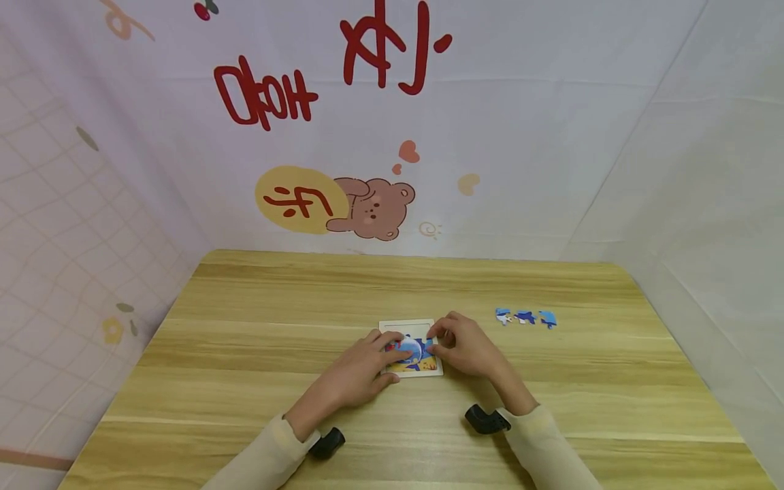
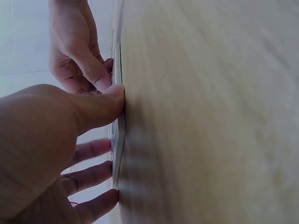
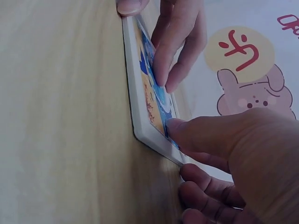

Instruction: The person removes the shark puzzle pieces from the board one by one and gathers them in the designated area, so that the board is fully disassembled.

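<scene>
A small jigsaw puzzle in a white frame (image 1: 412, 325) lies flat on the wooden table, with a blue sea picture and a yellow bottom. My left hand (image 1: 361, 371) rests over its left side. Two fairly straight fingertips touch the picture, and the thumb (image 2: 114, 95) lies against the frame's near edge. My right hand (image 1: 468, 344) is at the right side. Its thumb (image 3: 180, 128) and index finger pinch a blue puzzle piece (image 1: 430, 344) at the picture's right edge. Part of that piece is hidden by the fingers.
Three loose blue and white puzzle pieces, among them a middle one (image 1: 525, 317), lie in a row to the right, beyond the right hand. The wooden table (image 1: 275, 299) meets a printed white cloth (image 1: 520, 136) at the back. Black wrist devices (image 1: 486, 419) hang under both sleeves.
</scene>
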{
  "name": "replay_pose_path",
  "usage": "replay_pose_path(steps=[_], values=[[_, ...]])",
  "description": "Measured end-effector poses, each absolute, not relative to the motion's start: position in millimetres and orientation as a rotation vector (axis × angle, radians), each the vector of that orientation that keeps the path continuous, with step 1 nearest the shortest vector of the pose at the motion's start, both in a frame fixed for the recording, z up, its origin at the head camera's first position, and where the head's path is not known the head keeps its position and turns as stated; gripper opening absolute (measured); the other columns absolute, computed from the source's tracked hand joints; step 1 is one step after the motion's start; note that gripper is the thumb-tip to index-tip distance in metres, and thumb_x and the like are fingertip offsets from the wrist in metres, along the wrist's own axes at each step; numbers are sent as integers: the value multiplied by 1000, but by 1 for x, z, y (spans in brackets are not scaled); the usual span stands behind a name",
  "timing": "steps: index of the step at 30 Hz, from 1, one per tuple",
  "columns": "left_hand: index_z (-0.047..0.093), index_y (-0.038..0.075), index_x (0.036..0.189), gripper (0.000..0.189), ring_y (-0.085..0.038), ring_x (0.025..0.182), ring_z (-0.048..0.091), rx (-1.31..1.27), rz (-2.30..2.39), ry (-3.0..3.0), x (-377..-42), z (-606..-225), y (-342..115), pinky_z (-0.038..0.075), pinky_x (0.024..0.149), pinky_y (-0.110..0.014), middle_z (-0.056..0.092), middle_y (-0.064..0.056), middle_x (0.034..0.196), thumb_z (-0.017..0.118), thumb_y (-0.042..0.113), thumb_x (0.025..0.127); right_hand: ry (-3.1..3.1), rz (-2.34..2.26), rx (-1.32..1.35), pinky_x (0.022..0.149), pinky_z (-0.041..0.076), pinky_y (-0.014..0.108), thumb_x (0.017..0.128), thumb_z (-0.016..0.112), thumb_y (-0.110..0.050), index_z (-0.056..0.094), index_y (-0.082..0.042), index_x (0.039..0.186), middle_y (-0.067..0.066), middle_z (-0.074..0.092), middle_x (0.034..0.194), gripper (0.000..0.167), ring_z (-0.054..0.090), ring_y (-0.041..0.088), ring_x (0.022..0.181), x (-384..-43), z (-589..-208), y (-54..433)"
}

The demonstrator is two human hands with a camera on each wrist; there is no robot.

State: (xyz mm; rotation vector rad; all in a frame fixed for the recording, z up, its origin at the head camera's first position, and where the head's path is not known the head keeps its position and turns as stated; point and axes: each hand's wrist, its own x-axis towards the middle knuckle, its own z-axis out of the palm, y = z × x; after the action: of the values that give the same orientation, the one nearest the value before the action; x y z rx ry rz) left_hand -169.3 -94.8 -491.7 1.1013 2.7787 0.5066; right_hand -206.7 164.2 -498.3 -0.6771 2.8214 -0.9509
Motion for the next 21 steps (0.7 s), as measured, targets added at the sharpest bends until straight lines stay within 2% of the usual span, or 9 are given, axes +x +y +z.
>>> replay_pose_path(steps=[12,21], values=[[59,25,146,47,-19,128,47,1102,487,2788,-170,-492,-95,47,106,-42,49,-1,157,65,37,101,2846,-961,-705,64,43,21,88,81,-18,74,-15,98,0,61,92,13,48,5,69,-207,-497,163],[60,25,145,47,-19,127,47,1093,498,2790,-169,-492,-94,47,104,-42,50,-1,156,66,36,100,2830,-1011,-670,66,45,22,88,82,-15,73,-16,95,-2,64,92,12,55,11,75,-208,-496,163]])
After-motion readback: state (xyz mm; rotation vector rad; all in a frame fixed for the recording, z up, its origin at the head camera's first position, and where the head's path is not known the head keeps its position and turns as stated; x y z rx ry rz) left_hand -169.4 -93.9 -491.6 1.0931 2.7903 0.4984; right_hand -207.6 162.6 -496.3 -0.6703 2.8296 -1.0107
